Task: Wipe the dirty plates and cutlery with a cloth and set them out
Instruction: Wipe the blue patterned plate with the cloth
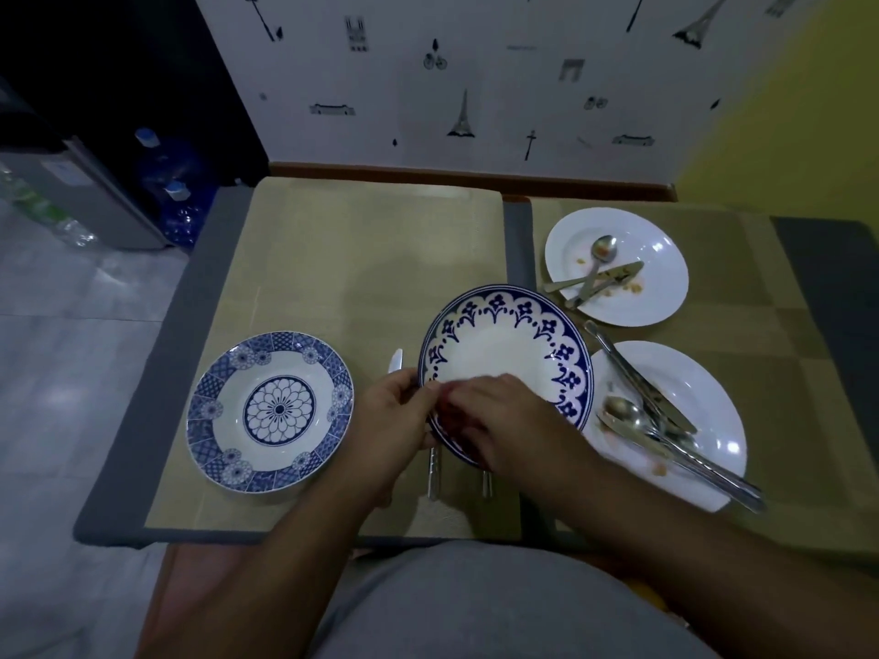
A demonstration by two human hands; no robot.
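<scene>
Head view: the left hand (395, 420) grips the left rim of the blue-bordered plate (504, 344), fingers curled round its edge. The right hand (504, 420) lies bent over the plate's near rim, its fingertips meeting the left's over a reddish blur; whether it holds anything I cannot tell. Under the fingers, a knife (395, 361) and a second handle (486, 482) lie beneath the plate. Left of the fingers, apart, sits a flowered plate (271, 411). To their right, a white plate (704, 397) carrying cutlery (666, 435) lies just beside the held rim. Beyond the fingers the placemat (356, 259) stretches to the table's far edge.
</scene>
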